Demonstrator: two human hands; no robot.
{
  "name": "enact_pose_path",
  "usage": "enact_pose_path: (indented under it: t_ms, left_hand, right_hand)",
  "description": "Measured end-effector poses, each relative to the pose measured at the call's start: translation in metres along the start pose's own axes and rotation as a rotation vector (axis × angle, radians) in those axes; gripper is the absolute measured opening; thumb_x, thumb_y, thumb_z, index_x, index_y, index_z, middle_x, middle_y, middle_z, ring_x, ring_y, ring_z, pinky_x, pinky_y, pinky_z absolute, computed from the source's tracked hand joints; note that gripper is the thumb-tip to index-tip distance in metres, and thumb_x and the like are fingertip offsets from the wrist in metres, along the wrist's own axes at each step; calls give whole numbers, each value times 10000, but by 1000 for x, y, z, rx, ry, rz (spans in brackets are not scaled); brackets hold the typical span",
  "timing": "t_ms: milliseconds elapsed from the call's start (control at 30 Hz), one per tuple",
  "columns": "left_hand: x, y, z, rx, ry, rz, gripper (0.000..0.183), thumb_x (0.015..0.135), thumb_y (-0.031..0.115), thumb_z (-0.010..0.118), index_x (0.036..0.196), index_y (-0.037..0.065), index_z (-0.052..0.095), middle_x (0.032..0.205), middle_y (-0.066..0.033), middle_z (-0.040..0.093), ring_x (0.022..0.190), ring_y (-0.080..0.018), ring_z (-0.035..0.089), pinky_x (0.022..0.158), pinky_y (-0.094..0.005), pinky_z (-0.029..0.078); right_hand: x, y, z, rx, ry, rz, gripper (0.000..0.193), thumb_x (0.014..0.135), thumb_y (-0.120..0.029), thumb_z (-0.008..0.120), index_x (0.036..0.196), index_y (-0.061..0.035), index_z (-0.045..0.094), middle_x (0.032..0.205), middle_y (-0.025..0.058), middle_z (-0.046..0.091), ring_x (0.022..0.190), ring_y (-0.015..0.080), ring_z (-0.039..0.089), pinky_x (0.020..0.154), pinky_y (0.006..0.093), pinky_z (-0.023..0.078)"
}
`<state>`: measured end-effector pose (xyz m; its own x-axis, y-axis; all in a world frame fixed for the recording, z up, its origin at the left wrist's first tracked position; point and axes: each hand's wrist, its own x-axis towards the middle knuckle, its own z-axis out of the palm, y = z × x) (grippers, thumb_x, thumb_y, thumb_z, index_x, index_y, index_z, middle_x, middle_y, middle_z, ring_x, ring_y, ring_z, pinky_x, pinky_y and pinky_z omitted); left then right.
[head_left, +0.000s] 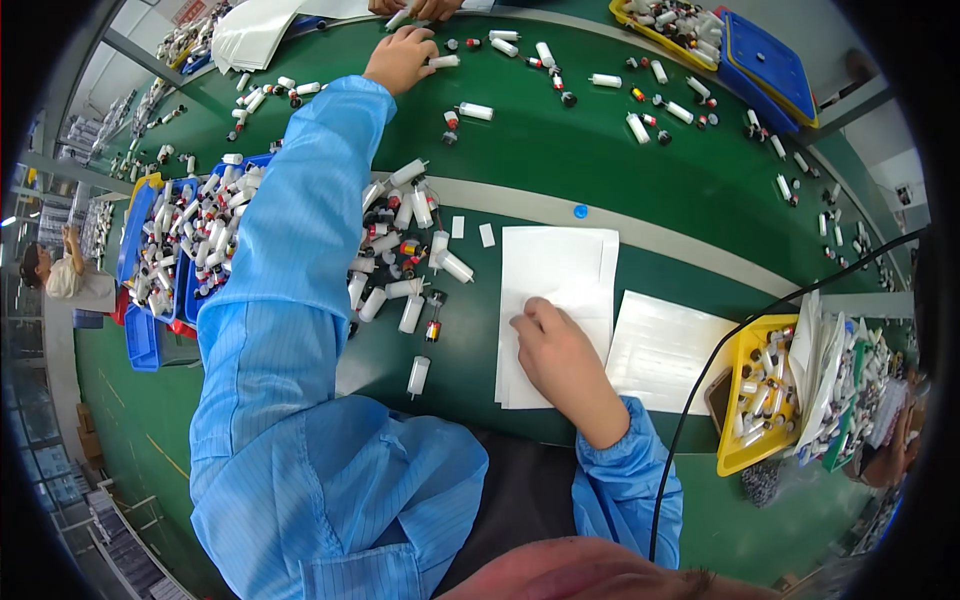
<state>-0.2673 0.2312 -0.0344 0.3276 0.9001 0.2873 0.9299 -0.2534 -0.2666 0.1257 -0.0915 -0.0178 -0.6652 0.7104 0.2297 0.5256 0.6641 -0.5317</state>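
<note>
On the far green belt (600, 145), my left hand (400, 60) reaches out with bent fingers. A small white plastic cylinder (445, 61) lies between its fingers and thumb. On the near work surface, my right hand (562, 365) rests on a stack of white paper sheets (575, 255). Its fingers are curled together, and whatever they pinch is hidden. A heap of white cylinders with black and red ends (405, 215) lies left of the paper, partly behind my left sleeve. One single cylinder (418, 377) lies nearer to me.
Blue bins (140, 345) of cylinders stand left. Glossy white sheets (655, 350) and a yellow tray (735, 455) lie right. A black cable (690, 400) hangs across that side. A co-worker's hands (420, 8) are at the top. Yellow and blue trays (765, 60) stand far right.
</note>
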Motion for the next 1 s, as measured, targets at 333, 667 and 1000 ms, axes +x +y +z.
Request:
enact_pose_path:
  t_ms: [333,667,1000]
  left_hand:
    - [1,19,-55,-1323,129,-369,435,1030,413,459,1153,17,590,1239,-170,636,1147,-230,587,963,-380,462]
    - [-75,225,-235,-2621,-262,-350,378,1061,369,348,1040,42,537,1261,-268,600,1176,-355,608,982,-431,521]
    - [-100,290,-192,-2660,-363,-256,458,1073,373,235,1327,67,463,1480,-238,457,1280,-304,526,1115,-434,363]
  right_hand:
    - [-8,3,8,-114,86,-87,212,714,-42,643,917,0,600,978,138,545,830,293,578,745,385,514]
    - [-2,2,-18,331,135,171,257,742,-56,715,926,-43,536,879,117,547,711,273,588,651,380,498]
    - [38,42,-30,423,881,27,603,780,-12,804,1255,-23,433,985,112,659,917,179,646,847,310,516]
